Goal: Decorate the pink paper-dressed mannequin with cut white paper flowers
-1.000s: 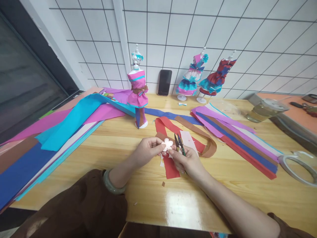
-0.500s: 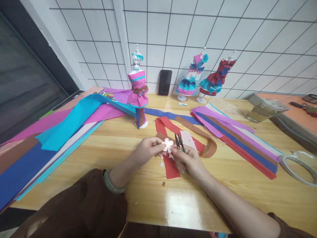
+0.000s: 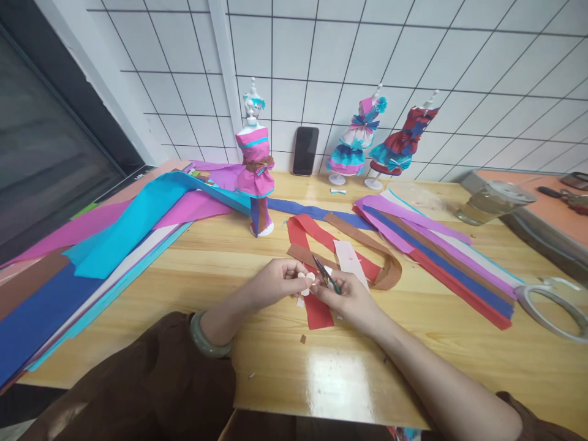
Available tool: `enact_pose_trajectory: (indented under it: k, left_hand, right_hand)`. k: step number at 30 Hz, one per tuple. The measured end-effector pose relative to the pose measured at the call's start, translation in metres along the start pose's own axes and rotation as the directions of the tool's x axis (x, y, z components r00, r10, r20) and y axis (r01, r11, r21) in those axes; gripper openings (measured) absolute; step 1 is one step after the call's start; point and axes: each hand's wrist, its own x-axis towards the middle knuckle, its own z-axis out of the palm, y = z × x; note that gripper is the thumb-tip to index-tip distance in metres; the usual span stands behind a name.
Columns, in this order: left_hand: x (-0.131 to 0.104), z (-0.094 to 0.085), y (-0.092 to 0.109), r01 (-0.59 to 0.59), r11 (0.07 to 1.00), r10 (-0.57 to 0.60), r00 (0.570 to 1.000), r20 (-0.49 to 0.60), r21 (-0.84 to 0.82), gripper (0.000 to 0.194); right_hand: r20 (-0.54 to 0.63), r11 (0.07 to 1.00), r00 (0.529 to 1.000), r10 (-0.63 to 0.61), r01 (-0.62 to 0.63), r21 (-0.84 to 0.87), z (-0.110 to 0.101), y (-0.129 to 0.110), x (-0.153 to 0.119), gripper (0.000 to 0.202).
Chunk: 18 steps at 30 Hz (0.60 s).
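Between the fingertips of my left hand (image 3: 279, 282) is a small white paper flower (image 3: 304, 280), partly covered by the fingers. My right hand (image 3: 349, 301) is closed around small scissors (image 3: 327, 275) with dark blades and a green part; the blades point up and to the left. Its fingertips are close to the flower's right edge, and I cannot tell whether they touch it. Under the hands lie a red paper strip (image 3: 320, 315), a brown strip (image 3: 358, 236) that curls to the right, and a pale pink piece (image 3: 350, 262). Small white scraps lie around them.
A pink-dressed mannequin (image 3: 255, 162) stands behind the hands. Two more dressed mannequins (image 3: 353, 144) and a phone (image 3: 305, 151) are by the wall. Paper strips (image 3: 133, 214) cover the left; another stack (image 3: 441, 257), a tape roll (image 3: 551, 312) and a cup (image 3: 493, 205) are at right.
The flower has turned and dropped slightly, and more of it is behind my left fingers. The scissors in my right hand have tilted to the left, closer to the flower.
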Motion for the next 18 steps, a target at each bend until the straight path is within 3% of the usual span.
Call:
enact_pose_trajectory:
  k: [2, 6, 8, 12, 18]
  left_hand:
    - [-0.0004, -0.0010, -0.0008, -0.007, 1.000, 0.007, 1.000, 0.000, 0.008, 0.026]
    - [0.0005, -0.0039, -0.0022, -0.002, 1.000, 0.001, 0.997, -0.075, -0.014, 0.025]
    - [0.0012, -0.0047, -0.0029, -0.007, 0.999, 0.003, 0.995, -0.100, -0.035, 0.025]
    - [0.0015, -0.0040, -0.0037, -0.017, 0.998, 0.011, 0.994, -0.110, -0.056, 0.025]
    - [0.0008, -0.0025, -0.0036, 0.008, 0.996, -0.017, 0.995, -0.101, -0.087, 0.025]
  right_hand:
    - [0.018, 0.999, 0.999, 0.030, -0.031, 0.029, -0.0008, -0.0003, 0.0010, 0.026]
    - [0.041, 0.939, 0.980, 0.193, -0.196, 0.282, -0.0028, 0.0008, 0.0026, 0.034]
    - [0.063, 0.918, 0.978, 0.198, -0.207, 0.337, -0.0030, 0.0010, 0.0026, 0.037]
    - [0.100, 0.963, 0.987, 0.129, -0.149, 0.223, -0.0013, -0.0013, 0.0017, 0.031]
    - [0.023, 0.969, 0.988, 0.153, -0.155, 0.192, -0.0016, -0.0008, 0.0035, 0.029]
